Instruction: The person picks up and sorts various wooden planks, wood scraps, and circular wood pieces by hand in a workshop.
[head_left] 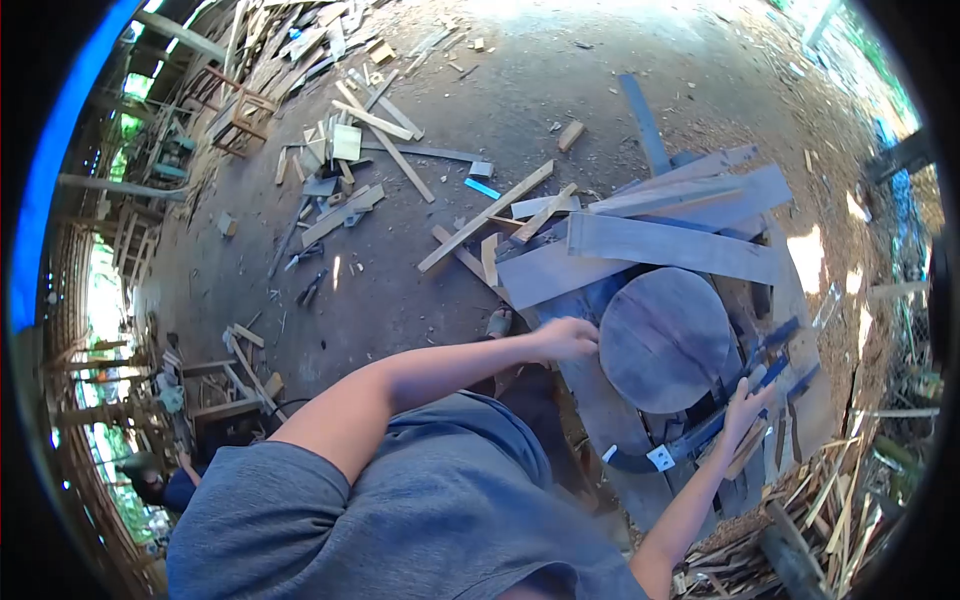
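A round grey wooden disc (665, 340) lies on a pile of grey and blue planks (670, 245). My left hand (568, 340) has its fingers curled over the disc's left edge. My right hand (745, 408) is at the disc's lower right edge, fingers stretched out and touching blue-painted slats (780, 345) beside it. A curved dark blue strip with a white tag (660, 457) runs under the disc's near edge. My grey shirt fills the lower part of the view.
Loose boards and offcuts (380, 140) litter the dirt floor beyond the pile. A wooden stool frame (240, 115) stands at the far left. Thin wood strips (820, 500) are heaped at the lower right. Another person (160, 485) crouches at the lower left.
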